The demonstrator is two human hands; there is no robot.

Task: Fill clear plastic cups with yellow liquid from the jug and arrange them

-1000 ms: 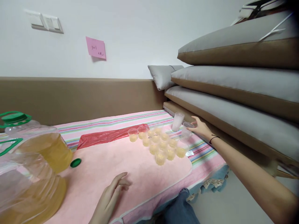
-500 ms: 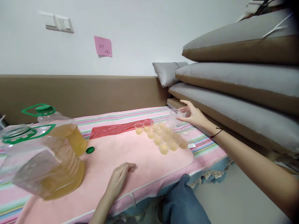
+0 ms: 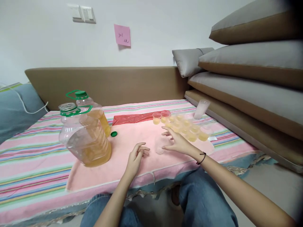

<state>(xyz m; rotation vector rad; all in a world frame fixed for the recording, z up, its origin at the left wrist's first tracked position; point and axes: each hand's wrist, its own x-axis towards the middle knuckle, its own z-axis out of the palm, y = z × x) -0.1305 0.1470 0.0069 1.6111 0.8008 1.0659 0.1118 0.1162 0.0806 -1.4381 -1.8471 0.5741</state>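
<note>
Leftward, two oil jugs [image 3: 85, 142] crowd the pink towel's [image 3: 123, 146] edge, bare towel separates them from the empty, half-curled left hand [image 3: 136, 157], and the right hand [image 3: 178, 144] loosely clasps a clear cup [image 3: 159, 145] standing just before the filled cups [image 3: 187, 127].

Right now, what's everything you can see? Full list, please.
jugs: 2, clear with green handles, amber liquid, left on towel
cap: 1, green, beside jugs
filled cups: a dozen or so, yellow, right on towel
empty cup: 1, clear, mid towel
cup stack: 1, clear, tilted by cushions
bag: 1, red, towel's far edge
towel: 1, pink, on cloth
cloth: 1, striped, under everything
cushions: stack, grey-tan, right
pillow: 1, grey, behind cushions
note: 1, pink, wall
left hand: empty, on towel
right hand: fingertips on empty cup
</note>
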